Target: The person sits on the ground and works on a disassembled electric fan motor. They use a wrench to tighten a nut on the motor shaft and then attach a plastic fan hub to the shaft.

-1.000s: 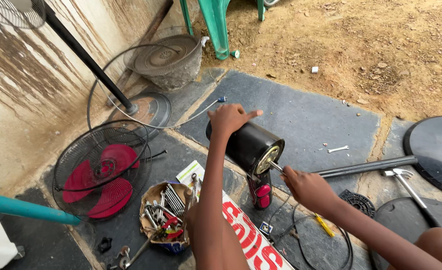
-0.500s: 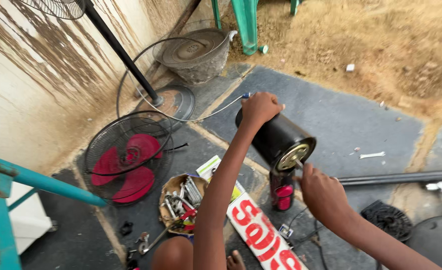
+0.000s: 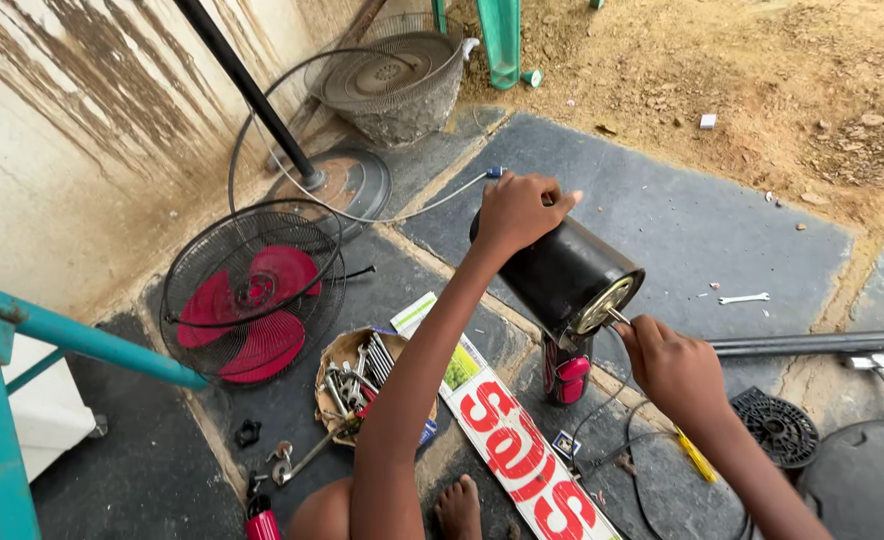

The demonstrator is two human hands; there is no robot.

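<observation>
A black cylindrical fan motor [image 3: 562, 275] is tilted on its red and black neck piece [image 3: 565, 372], its brass-coloured face and metal shaft [image 3: 617, 316] pointing towards me. My left hand [image 3: 514, 213] grips the motor's rear end from above. My right hand [image 3: 672, 365] is closed around the tip of the shaft at the front. A thin white cable [image 3: 432, 203] runs from the motor's rear towards the wall.
A black wire fan guard with red blades [image 3: 252, 295] lies left. A bowl of tools [image 3: 362, 385], a white and red sign strip [image 3: 517, 450], a round fan base with pole [image 3: 327, 185], a spanner [image 3: 744, 298], a metal pole [image 3: 812, 343] and a teal frame [image 3: 52, 335] surround me.
The view has swung left and closer, so everything sits further right in frame. Both hands keep the same hold on the motor and its shaft.
</observation>
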